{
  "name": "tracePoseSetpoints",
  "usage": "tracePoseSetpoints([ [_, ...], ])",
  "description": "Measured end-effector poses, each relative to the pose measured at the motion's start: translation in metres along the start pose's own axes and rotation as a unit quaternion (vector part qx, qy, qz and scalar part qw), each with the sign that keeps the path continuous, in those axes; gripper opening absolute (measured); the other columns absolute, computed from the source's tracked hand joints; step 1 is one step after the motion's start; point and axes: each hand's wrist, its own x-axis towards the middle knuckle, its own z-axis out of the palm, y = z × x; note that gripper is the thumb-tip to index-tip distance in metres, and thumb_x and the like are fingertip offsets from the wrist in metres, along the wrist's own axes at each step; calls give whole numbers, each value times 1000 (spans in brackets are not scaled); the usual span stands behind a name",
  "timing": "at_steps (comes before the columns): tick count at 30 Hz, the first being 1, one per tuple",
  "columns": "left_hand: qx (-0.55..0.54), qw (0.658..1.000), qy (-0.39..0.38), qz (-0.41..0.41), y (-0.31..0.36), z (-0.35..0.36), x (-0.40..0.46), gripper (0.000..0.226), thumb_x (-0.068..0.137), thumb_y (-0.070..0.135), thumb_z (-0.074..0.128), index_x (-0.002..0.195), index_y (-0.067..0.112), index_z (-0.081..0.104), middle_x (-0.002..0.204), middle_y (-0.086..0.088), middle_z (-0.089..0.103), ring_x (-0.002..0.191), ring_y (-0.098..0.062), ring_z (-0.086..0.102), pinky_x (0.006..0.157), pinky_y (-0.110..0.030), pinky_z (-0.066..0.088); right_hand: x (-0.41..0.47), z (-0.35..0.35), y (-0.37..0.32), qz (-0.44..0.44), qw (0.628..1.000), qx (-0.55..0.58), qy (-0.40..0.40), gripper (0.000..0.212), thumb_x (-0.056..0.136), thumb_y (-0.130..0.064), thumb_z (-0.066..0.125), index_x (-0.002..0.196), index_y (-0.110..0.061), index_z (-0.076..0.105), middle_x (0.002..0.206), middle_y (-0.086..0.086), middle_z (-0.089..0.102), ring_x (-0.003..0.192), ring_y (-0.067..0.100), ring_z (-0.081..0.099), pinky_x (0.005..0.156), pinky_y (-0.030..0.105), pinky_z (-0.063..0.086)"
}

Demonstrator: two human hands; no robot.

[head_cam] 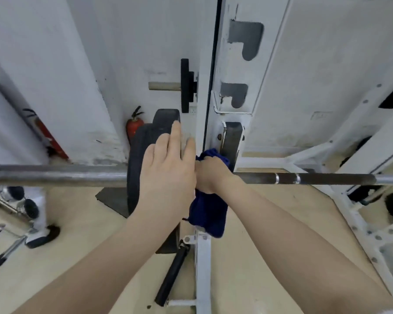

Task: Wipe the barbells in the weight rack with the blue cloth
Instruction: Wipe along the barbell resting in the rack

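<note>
A steel barbell runs left to right across the head view, resting in the white weight rack. A black weight plate sits on the bar's left sleeve. My right hand grips the bar through the blue cloth, just right of the plate, beside the rack's upright. Part of the cloth hangs below the bar. My left hand lies flat with straight fingers against the plate's inner side, right next to my right hand.
The rack's white upright with hook slots rises behind the bar. A small plate on a peg and a red fire extinguisher stand by the wall. A black handle lies low at the rack's foot. Rack struts fill the right.
</note>
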Motion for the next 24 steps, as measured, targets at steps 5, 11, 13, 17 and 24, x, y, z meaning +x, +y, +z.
tracePoseSetpoints([
  [5, 6, 998, -9, -64, 10, 0, -2, 60, 55, 13, 84, 111, 11, 63, 129, -19, 57, 111, -33, 56, 85, -40, 52, -38, 14, 7, -46, 997, -45, 54, 48, 95, -16, 41, 139, 2, 30, 142, 18, 40, 132, 30, 34, 106, 34, 31],
  [11, -25, 997, -25, -68, 13, -5, -2, 46, 45, -1, 84, 88, 6, 69, 127, -23, 57, 106, -40, 60, 82, -46, 52, -16, 3, 12, -35, 999, 16, -24, 46, 92, -10, 49, 134, 2, 36, 133, 18, 47, 124, 29, 42, 97, 35, 40],
  [13, -28, 997, -24, -68, 12, -7, -2, 37, 48, -3, 82, 82, 5, 68, 128, -24, 56, 106, -40, 60, 82, -45, 52, -10, -2, 14, -48, 998, 20, -40, 41, 91, -9, 51, 130, 1, 40, 126, 18, 51, 118, 29, 47, 89, 35, 44],
  [17, -16, 997, -39, -57, 14, -8, -6, 29, 49, -5, 80, 72, 4, 65, 128, -26, 55, 105, -40, 59, 80, -42, 51, -29, 10, 15, -30, 994, 84, 58, 24, 91, -4, 50, 115, -6, 47, 110, 13, 58, 100, 26, 55, 75, 34, 45],
  [24, -28, 994, -78, -73, 18, -20, -13, 33, 67, 6, 77, 98, 7, 65, 145, -25, 35, 129, -41, 39, 101, -48, 39, -92, 3, 28, 218, 638, 693, 255, 25, 94, -3, 35, 91, -18, 54, 83, -1, 58, 72, 13, 52, 64, 26, 42],
])
